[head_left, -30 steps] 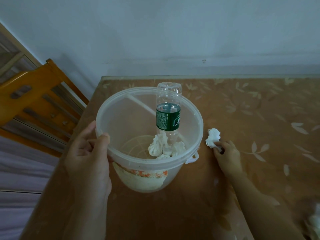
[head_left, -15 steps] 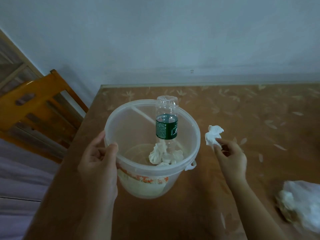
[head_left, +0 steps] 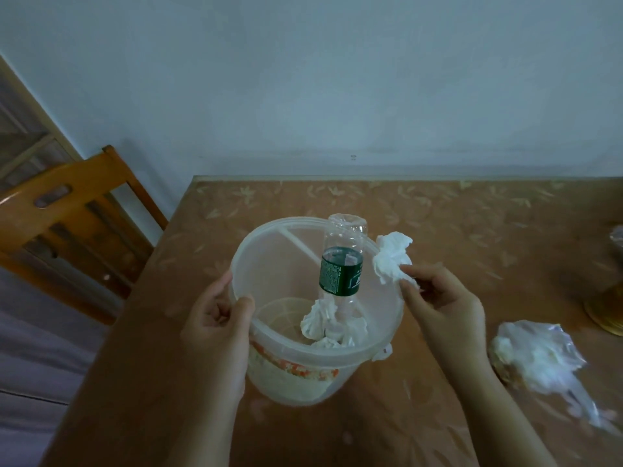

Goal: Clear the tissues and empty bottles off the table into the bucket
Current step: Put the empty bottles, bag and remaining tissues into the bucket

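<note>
A translucent plastic bucket (head_left: pixel 269 251) stands on the brown table (head_left: pixel 455 224). Inside it an empty clear bottle (head_left: pixel 341 264) with a green label stands upside down among crumpled white tissues (head_left: pixel 323 325). My left hand (head_left: pixel 215 318) grips the bucket's near left rim, thumb over the edge. My right hand (head_left: pixel 441 298) pinches a crumpled white tissue (head_left: pixel 391 257) and holds it in the air just above the bucket's right rim.
A crumpled clear plastic bag with white stuff inside (head_left: pixel 542 362) lies on the table at the right. A brass-coloured round base (head_left: pixel 606 311) stands at the right edge. A wooden chair (head_left: pixel 67 210) is beside the table's left side. A pale wall lies behind.
My right hand has lifted the tissue off the table and carried it left, up to the bucket's right rim. My left hand still holds the bucket. The camera view has tilted upward.
</note>
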{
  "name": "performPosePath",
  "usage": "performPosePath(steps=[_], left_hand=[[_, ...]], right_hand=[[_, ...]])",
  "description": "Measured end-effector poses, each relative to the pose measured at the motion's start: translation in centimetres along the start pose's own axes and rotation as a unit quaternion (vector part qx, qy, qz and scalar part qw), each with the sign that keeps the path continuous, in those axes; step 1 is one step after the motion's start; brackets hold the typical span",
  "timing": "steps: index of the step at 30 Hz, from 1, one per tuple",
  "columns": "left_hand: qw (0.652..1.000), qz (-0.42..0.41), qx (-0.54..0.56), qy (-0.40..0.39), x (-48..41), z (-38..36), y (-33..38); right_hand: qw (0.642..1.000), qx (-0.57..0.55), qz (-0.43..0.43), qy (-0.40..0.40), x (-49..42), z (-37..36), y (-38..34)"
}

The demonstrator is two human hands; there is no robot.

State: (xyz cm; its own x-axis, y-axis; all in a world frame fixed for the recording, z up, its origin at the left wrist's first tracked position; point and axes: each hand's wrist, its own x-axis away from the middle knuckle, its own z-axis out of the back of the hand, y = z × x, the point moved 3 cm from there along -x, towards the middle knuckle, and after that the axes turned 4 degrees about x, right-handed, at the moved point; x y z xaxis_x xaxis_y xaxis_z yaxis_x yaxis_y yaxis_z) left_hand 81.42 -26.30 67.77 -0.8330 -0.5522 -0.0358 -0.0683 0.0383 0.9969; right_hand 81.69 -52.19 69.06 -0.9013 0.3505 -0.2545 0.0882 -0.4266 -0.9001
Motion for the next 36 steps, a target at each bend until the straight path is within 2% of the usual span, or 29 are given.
performPosePath(steps=[5,11,15,18,25,29,36], left_hand=[[1.0,0.007,0.003,-0.026,1.5,1.2,0.7],[0.999,0.014,0.012,-0.043,2.7,2.3,0.7],[0.997,0.03,0.017,-0.067,3.9,2.4,0.1],[0.996,0.04,0.027,-0.076,5.3,2.5,-0.1],[0.994,0.041,0.021,-0.095,9.5,2.0,1.2],[0.996,0.048,0.021,-0.073,13.3,0.8,1.3],[0.999,0.047,0.001,-0.021,21.5,-2.0,0.7]], right_hand=[[0.996,0.071,0.029,-0.054,2.5,0.2,-1.9],[0.994,0.105,-0.017,0.001,5.1,2.0,-0.9],[0.992,0.069,-0.104,0.011,7.3,3.1,0.9],[0.991,0.029,-0.133,0.007,8.9,4.1,1.6],[0.992,0.0,-0.125,0.011,10.7,7.5,2.4],[0.992,-0.045,-0.119,0.006,11.1,10.4,3.3],[0.99,-0.074,-0.109,-0.05,11.3,17.7,5.8]])
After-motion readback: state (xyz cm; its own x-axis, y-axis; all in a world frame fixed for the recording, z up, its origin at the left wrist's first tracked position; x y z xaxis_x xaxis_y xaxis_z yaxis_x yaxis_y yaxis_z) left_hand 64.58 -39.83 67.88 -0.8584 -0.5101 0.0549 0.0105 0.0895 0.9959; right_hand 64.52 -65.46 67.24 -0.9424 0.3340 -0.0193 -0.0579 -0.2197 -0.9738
